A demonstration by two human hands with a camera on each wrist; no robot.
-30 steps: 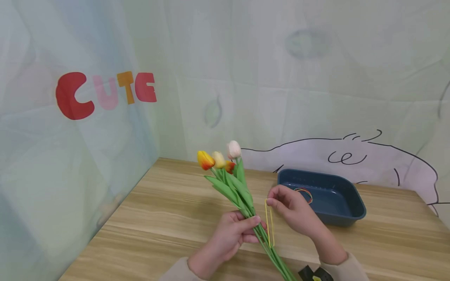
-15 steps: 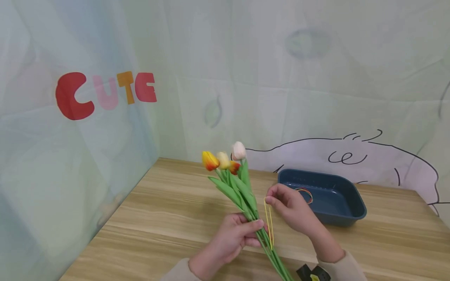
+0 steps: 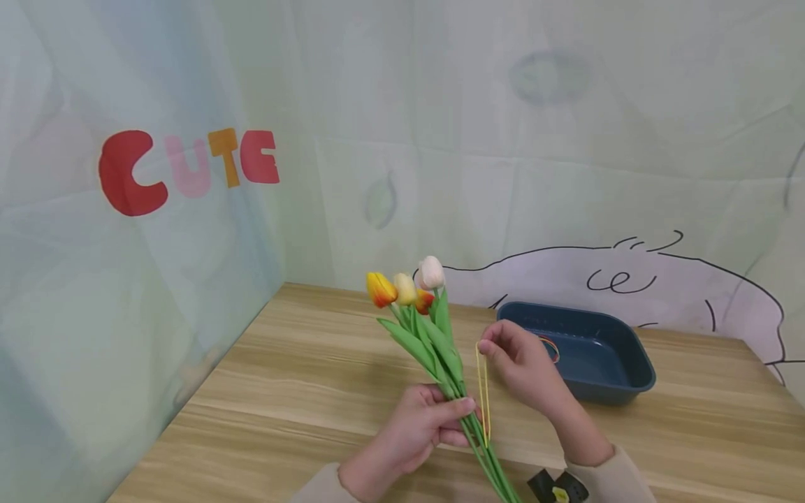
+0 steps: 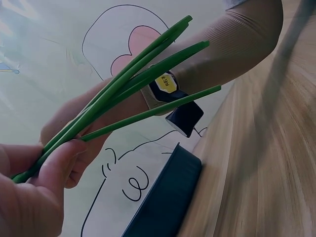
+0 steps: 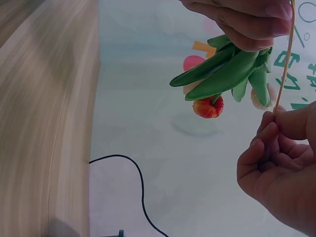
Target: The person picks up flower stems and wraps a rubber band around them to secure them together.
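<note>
My left hand [image 3: 418,429] grips a bunch of artificial tulips [image 3: 434,342] by their green stems, thumb across the front. The blooms, yellow-orange, cream, red-orange and pale pink, tilt up and to the left. My right hand [image 3: 522,363] pinches the top of a yellow rubber band [image 3: 488,412] between thumb and fingertips. The band stretches long and narrow down to the stems beside my left fingers; whether it circles them I cannot tell. In the left wrist view the cut stem ends [image 4: 190,49] fan out. The right wrist view shows the band [image 5: 285,69] running between both hands.
Behind my right hand stands a dark blue tray [image 3: 604,356] with more rubber bands [image 3: 551,348] inside. A wooden table [image 3: 283,377] lies under everything. Printed cloth [image 3: 402,126] hangs at the back and left. A black strap device [image 3: 558,487] sits at my right wrist.
The tulips and my left hand have shifted slightly right and down. My right hand has risen a little, and the rubber band looks longer and narrower.
</note>
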